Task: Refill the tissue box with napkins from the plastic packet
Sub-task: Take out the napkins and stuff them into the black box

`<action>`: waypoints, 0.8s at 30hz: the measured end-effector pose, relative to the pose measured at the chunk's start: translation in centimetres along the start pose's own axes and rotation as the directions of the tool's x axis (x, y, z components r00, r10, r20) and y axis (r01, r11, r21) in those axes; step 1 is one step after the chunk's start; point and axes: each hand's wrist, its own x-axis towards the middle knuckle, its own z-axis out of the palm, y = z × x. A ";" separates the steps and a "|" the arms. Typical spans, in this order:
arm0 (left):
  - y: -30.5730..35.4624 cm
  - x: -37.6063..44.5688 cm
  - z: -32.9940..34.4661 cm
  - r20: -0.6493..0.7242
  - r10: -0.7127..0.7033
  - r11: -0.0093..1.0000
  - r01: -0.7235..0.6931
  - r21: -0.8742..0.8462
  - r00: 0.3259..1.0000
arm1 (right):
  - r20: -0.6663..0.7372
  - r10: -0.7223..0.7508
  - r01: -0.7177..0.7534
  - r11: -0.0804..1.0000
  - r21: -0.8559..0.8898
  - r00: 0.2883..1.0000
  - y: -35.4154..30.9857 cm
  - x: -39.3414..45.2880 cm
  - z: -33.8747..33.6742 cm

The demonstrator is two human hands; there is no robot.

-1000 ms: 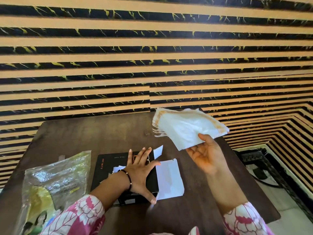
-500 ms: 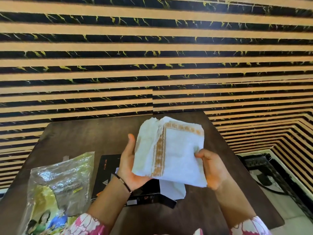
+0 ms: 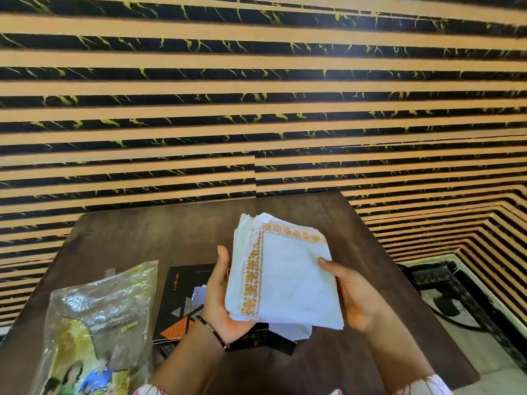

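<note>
Since a second ago the stack of napkins (image 3: 285, 277) has been brought down from the right hand's raised hold and taken between both hands, the left hand having been lifted off the tissue box. The stack is now held above the table (image 3: 159, 235), over the right part of the black tissue box (image 3: 182, 303), its orange-bordered face turned up. The left hand (image 3: 219, 303) is cupped under the stack's left and near edge, fingers hidden beneath, thumb upright beside it. The right hand (image 3: 353, 295) grips the right edge, thumb on top. The step in hand is judged to be squaring the stack before loading. Next, the stack would need to be lowered into the box opening, which is hidden behind the hands. The clear plastic packet (image 3: 97, 323) lies at the left, apart from the box
</note>
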 end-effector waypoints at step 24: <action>1.4 -1.6 -0.4 -0.329 -0.020 0.795 0.214 0.567 0.944 | 0.127 -0.135 0.141 0.989 -0.040 0.983 1.9 0.6 -0.8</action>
